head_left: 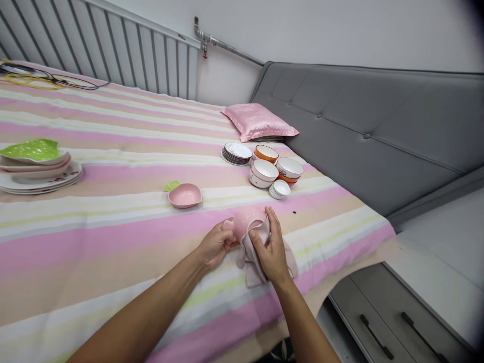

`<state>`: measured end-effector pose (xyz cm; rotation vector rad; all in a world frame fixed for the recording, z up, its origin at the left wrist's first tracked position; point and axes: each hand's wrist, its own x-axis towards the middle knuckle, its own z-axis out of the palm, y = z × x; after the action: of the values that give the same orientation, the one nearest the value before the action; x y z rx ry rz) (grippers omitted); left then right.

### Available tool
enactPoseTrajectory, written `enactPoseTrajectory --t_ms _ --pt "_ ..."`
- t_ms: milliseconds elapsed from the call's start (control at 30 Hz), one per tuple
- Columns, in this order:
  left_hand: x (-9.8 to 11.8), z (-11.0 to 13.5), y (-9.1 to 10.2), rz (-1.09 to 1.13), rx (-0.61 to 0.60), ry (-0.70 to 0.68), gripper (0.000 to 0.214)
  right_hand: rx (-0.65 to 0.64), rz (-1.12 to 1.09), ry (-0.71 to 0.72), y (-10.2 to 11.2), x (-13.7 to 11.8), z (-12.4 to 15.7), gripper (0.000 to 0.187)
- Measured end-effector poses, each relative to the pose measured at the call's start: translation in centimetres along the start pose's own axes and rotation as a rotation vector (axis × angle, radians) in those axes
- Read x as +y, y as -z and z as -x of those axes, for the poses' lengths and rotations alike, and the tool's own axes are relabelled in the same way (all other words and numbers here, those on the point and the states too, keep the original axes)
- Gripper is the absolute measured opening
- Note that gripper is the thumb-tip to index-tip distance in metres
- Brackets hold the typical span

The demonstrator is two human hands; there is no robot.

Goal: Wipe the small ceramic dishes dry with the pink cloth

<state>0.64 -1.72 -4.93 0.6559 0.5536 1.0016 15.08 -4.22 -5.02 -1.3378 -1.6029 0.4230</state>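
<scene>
A glossy pink bowl (pixel 244 222) is tipped on its side above the striped bedsheet, its opening turned toward my right hand. My left hand (pixel 217 246) pinches the small pink tab at its left end. Wrapped over the rim is a pale pinkish-grey cloth (pixel 259 264), gripped by my right hand (pixel 272 249) with the thumb pushing it at the opening and the fingers behind. Part of the cloth hangs below onto the bed. Just beyond my left hand sits a pink peach-shaped bowl (pixel 185 195) with a green leaf handle (pixel 171 186).
Small plates (pixel 238 150), white-and-orange bowls (pixel 263 172) and little white dishes (pixel 280 189) stand stacked ahead. At left, a green leaf-shaped dish (pixel 30 149) tops stacked plates (pixel 45 185). A pink pillow (pixel 260 122) lies by the grey headboard (pixel 363 116); cables (pixel 49 78) lie far left.
</scene>
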Motion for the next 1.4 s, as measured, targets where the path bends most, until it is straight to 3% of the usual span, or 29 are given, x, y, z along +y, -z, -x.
enactPoseTrajectory --t_ms 200,367,533,767,933,1200,1400 --pt "-0.27 0.02 -0.09 -0.068 0.000 -0.012 0.034 0.057 -0.013 -0.061 -0.06 -0.15 -0.04 0.060" --pt "-0.60 -0.14 0.12 -0.053 0.033 -0.018 0.040 0.199 -0.070 -0.128 -0.32 -0.45 -0.14 0.059" --pt "-0.52 -0.16 0.06 -0.010 0.041 -0.013 0.034 0.332 -0.057 -0.096 -0.41 -0.72 -0.07 0.034" --pt "0.00 -0.15 -0.26 0.101 0.049 -0.028 0.016 0.362 0.003 0.002 -0.13 -0.98 -0.03 0.015" --pt "-0.13 -0.23 -0.16 0.116 0.054 -0.034 0.017 0.369 0.073 0.069 -0.17 -0.99 0.11 0.014" --pt "-0.41 0.17 -0.60 -0.051 0.001 -0.057 0.033 0.416 0.076 -0.002 -0.08 -0.56 0.30 0.019" --pt "-0.61 0.23 -0.63 -0.125 -0.024 -0.081 0.038 0.381 0.096 0.109 -0.02 -0.85 0.20 0.018"
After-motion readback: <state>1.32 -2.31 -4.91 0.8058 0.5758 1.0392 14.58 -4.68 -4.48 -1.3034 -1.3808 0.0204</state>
